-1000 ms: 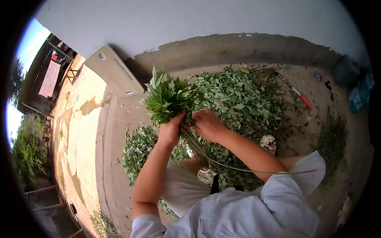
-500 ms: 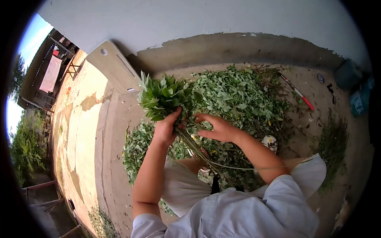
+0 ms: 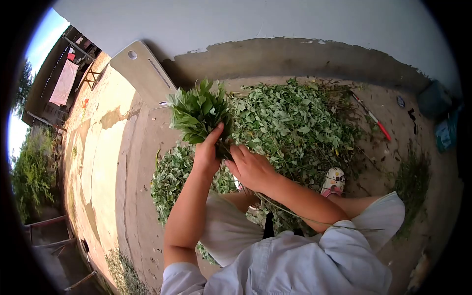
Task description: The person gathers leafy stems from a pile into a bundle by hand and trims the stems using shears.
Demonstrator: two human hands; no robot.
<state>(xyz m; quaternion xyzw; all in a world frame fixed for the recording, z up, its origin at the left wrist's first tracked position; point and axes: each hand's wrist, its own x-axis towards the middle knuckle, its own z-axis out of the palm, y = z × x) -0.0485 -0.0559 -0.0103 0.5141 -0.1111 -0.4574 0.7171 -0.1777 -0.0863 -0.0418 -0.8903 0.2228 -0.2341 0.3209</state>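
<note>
My left hand (image 3: 207, 153) is closed around a bunch of leafy green stems (image 3: 200, 109), thumb pressed along its near side. The leafy tops fan out above the fist, away from my body. Just below and to the right, my right hand (image 3: 251, 168) is closed on the stalks of the same bunch, its fingertips close to my left hand. Both hands partly hide the stalks. Some long thin stalks trail below my right forearm toward my lap. Beyond my hands lies a large heap of cut leafy stems (image 3: 295, 115), with a smaller leafy pile (image 3: 172, 179) to the left.
A pale folding board (image 3: 145, 76) leans against the wall at the upper left. A red-handled tool (image 3: 378, 125) lies right of the heap. My patterned shoe (image 3: 333, 181) is beside the heap. Darker thin-stemmed plants (image 3: 413, 182) and a teal container (image 3: 445, 133) are farther right.
My right hand has moved left and closed on the stalks below my left hand; its fingers were apart before. The bunch has tilted slightly, and the trailing stalks have shifted down.
</note>
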